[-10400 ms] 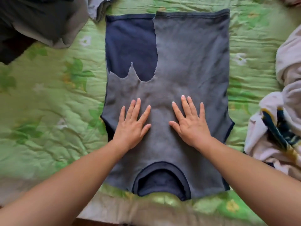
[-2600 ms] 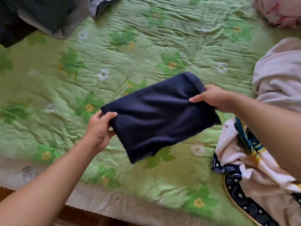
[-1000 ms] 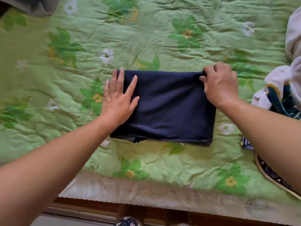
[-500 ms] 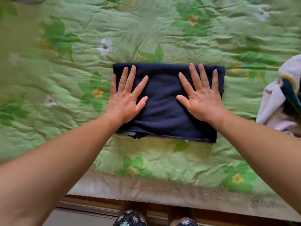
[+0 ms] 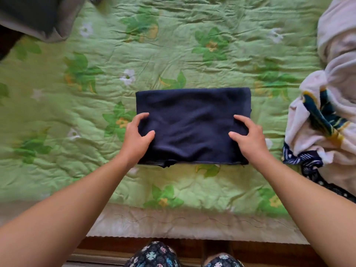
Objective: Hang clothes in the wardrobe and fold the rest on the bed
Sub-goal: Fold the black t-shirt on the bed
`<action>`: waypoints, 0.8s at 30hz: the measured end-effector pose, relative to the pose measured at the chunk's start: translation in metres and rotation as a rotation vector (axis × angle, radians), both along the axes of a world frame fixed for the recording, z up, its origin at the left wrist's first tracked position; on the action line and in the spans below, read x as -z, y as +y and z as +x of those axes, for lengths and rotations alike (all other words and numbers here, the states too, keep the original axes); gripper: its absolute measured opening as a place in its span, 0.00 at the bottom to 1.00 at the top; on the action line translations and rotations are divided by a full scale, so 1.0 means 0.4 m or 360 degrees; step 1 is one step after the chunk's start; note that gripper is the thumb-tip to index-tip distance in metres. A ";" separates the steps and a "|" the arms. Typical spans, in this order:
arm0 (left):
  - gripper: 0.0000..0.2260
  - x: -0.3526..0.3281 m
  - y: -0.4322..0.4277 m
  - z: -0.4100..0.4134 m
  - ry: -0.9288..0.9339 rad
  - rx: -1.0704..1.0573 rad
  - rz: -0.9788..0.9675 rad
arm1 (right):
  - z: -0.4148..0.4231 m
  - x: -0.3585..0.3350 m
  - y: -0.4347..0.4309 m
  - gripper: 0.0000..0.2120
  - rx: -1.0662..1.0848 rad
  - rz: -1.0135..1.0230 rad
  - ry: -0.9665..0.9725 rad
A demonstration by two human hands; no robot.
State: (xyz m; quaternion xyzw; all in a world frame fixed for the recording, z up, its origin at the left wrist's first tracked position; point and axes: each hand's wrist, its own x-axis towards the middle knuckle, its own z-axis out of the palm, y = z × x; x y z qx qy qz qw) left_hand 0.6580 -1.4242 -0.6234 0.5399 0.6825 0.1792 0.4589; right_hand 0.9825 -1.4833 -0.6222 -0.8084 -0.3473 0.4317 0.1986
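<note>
grey garment (image 5: 34, 14): dark heap in the top-left corner, well up and left of the left hand, apart from it.
quilt (image 5: 173, 45): green, floral, wrinkled. It lies under both hands and all the clothes.
left hand (image 5: 137, 135): on the left edge of the folded navy garment (image 5: 192, 126). Fingers are curled over that edge with the thumb on top of the cloth, so it grips the edge.
folded navy garment: flat rectangle on the quilt, spanning from one hand to the other. The far edge lies beyond the fingertips and the near edge sits level with the wrists. A loose layer pokes out at the near-left corner. The cloth is creased between the two thumbs.
right hand (image 5: 248, 137): on the garment's right side, fingers curled, with fingertips and thumb dug into the top layer. It grips the cloth.
pale pile (image 5: 335, 78): whitish clothes with a teal-and-gold patterned piece, right of the right hand, near it but not touching.
bed trim (image 5: 173, 222): beige strip under the forearms, on the near side of the grip.
patterned trousers (image 5: 154, 255): knees at the bottom edge, between the forearms.
</note>
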 end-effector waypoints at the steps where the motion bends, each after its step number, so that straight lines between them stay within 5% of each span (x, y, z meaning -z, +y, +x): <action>1: 0.21 -0.011 0.015 0.003 -0.0082 -0.0024 -0.0068 | 0.009 -0.011 0.016 0.28 0.0031 -0.0031 0.0171; 9: 0.24 -0.211 0.060 0.036 0.0111 0.0438 -0.0145 | 0.008 -0.215 0.038 0.34 0.0045 -0.0142 0.0506; 24: 0.22 -0.892 -0.050 0.470 0.0259 0.1377 0.0261 | 0.203 -0.929 -0.405 0.29 0.0202 -0.0014 -0.0344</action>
